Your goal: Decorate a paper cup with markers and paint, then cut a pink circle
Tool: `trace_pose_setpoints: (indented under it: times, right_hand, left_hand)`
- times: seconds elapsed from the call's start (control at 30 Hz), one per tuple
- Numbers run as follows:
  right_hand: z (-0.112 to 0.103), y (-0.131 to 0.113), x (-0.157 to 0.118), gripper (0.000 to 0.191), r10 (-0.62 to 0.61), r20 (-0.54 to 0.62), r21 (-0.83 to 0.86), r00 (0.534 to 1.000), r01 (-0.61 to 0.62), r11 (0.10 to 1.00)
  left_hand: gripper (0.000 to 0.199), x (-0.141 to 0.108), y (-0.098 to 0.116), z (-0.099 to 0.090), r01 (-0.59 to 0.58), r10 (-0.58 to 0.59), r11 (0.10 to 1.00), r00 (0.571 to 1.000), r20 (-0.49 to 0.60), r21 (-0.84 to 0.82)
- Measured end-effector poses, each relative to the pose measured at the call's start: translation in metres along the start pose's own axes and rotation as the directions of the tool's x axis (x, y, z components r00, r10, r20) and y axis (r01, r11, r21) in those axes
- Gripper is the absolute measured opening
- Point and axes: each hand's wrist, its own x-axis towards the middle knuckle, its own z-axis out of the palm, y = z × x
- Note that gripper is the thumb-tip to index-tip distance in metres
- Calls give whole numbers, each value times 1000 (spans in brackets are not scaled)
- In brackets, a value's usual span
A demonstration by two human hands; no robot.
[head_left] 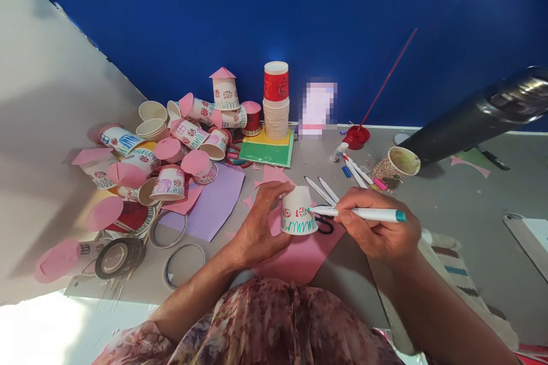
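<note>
My left hand (263,222) is closed on a white paper cup (299,197), held upside down with its wide rim at the bottom. Red dotted flowers and green zigzag grass are drawn around its side. In my right hand (377,225) is a white marker (372,215) with a teal end, lying nearly level. Its tip meets the cup's side beside the red flowers. Below the cup lies a sheet of pink paper (295,262), and black-handled scissors (326,225) show partly behind the cup and marker.
Many decorated cups with pink paper tops (171,151) are heaped at the left, near tape rolls (185,265). A stack of cups (276,117) stands at the back. Loose markers (319,189), a patterned cup (396,163), a dark bottle (471,114) and a striped cloth (458,279) lie rightward.
</note>
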Motion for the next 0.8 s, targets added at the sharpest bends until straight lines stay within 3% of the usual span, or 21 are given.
trace_pose_setpoints:
  times: [0.8]
  right_hand:
    - [3, -5, 5, 10, 1, 62, -14, 998, 0, 1000]
  left_hand:
    - [84, 0, 3, 2, 4, -5, 1000, 1000, 26, 21]
